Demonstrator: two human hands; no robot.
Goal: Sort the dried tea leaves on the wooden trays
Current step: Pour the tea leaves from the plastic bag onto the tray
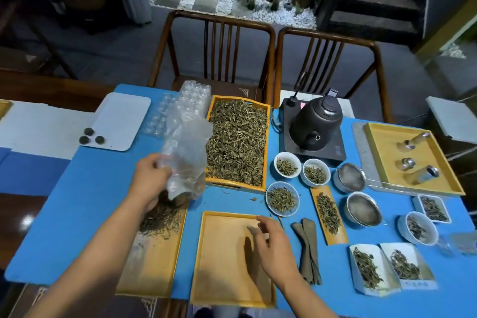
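Left hand (151, 178) gripping a crinkled clear plastic bag (187, 152), fingers curled round its lower part, bag mouth hanging down over a loose heap of dried tea leaves (161, 217) lying on the far end of a flat rectangular wooden tray (152, 266) at 7 o'clock on the counter (90, 188), covered in smooth blue matting. Right hand (273, 248) hovering over a second, bare wooden tray (222, 261) at 6 o'clock, fingers relaxed and slightly spread, holding nothing that can be made out, casting a soft shadow on the pale grain.

Sitting at 12 o'clock, a deeper rimmed tray (267, 137) piled full with wiry, twisted olive and golden leaves. Lying just left of it, clear moulded blister packs (191, 95) with round pockets. Resting at 10 o'clock, a white rounded plastic tray (118, 121) carrying three dark, compact tea balls (91, 136).

Standing at 1 o'clock, a matte black kettle (315, 124) on a square dark base. Clustering at 3 o'clock: small round white porcelain cups (287, 164) of leaves, two fine steel mesh strainers (362, 209), a narrow wooden scoop tray (329, 214) of leaves, a folded grey-brown cloth (308, 248). Lying at 4 o'clock, two white wedge-shaped dishes (371, 268) holding darker, broader leaves.
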